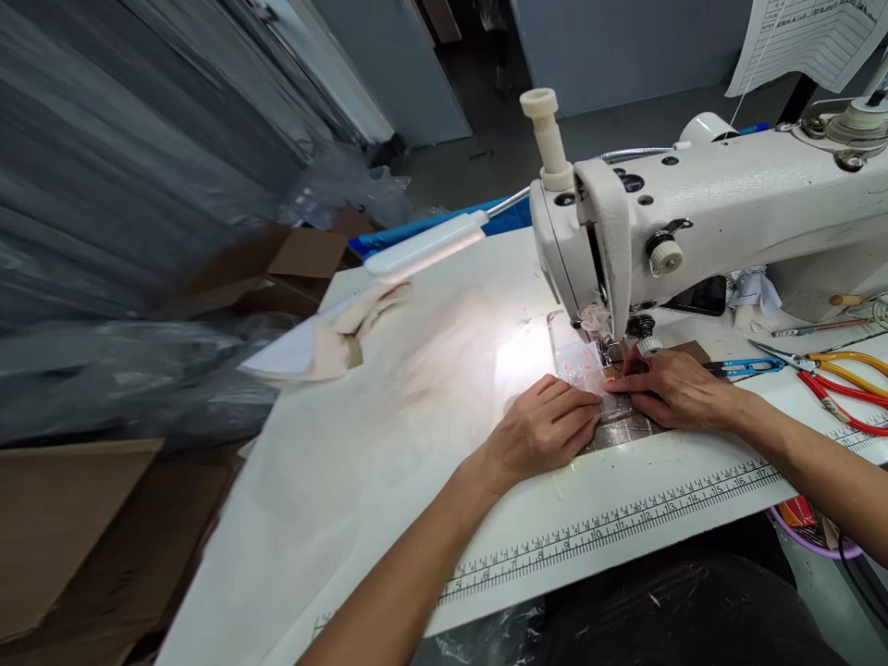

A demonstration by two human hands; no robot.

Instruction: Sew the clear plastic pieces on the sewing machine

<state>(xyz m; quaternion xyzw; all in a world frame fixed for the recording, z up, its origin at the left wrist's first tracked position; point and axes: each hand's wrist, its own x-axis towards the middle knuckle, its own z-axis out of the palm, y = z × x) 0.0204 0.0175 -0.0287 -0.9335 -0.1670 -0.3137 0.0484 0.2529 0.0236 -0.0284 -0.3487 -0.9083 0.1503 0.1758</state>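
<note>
A white sewing machine [721, 203] stands at the right, its needle area lit. Just in front of the presser foot [609, 351] lies a small piece of pale, sheer fabric [581, 363]. My left hand [548, 427] rests at the fabric's near left edge, fingers bent and pressed together; what is under the fingertips is too small to tell. Close to the foot, my right hand [670, 387] has its thumb and index finger apart, with the fingertips touching down at the fabric's right side. Both hands lie over the shiny metal plate [624, 427].
Scissors [843, 365], blue-handled snips [753, 367] and a phone [700, 296] lie right of the hands. Folded fabric pieces [333, 347] sit at the table's left edge. A lamp [426, 245] reaches over the table. Cardboard boxes [76, 527] stand at the left.
</note>
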